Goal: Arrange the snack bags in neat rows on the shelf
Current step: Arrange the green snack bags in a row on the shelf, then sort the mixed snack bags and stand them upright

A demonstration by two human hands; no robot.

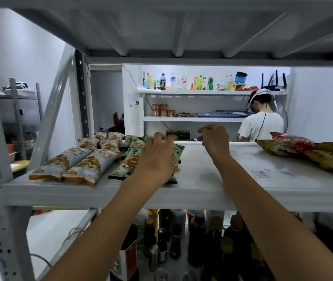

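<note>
Room (head view): a storeroom with white walls. At the back there are wall shelves with drink bottles (181,82), and another person (261,122) stands there facing away.
Surface: the shelf (212,175) is a painted white metal board, flat, a little scuffed and dusty, with a ribbed metal board above it.
Below: dark glass bottles (198,240) stand close together on the lower level.
Where the snack bags are: the orange-white bags (74,165) lie in rows at the left end. The green bags (133,157) lie just beside them, under the left hand. The yellow and red bags (303,149) lie in a loose heap at the far right, well apart from the others.
Left hand (155,159): it lies palm down on the green bags with the fingers spread and only lightly bent. It seems to press and straighten them, not to grip.
Right hand (215,139): it hangs over the bare middle of the shelf near the back edge, apart from the left hand. The fingers are curled, but the palm side is hidden, so I cannot tell if they hold something.
Material and shape: the bags are long pillow packs of printed plastic film, glossy, puffed in the middle, with flat crimped ends.
How they will handle, in my opinion: they are light, soft and full of air, so they slide easily on the smooth paint, and the content is probably brittle.
Where to take hold, in my opinion: at the crimped end, or with a flat palm on the long sides, without squeezing the middle.
</note>
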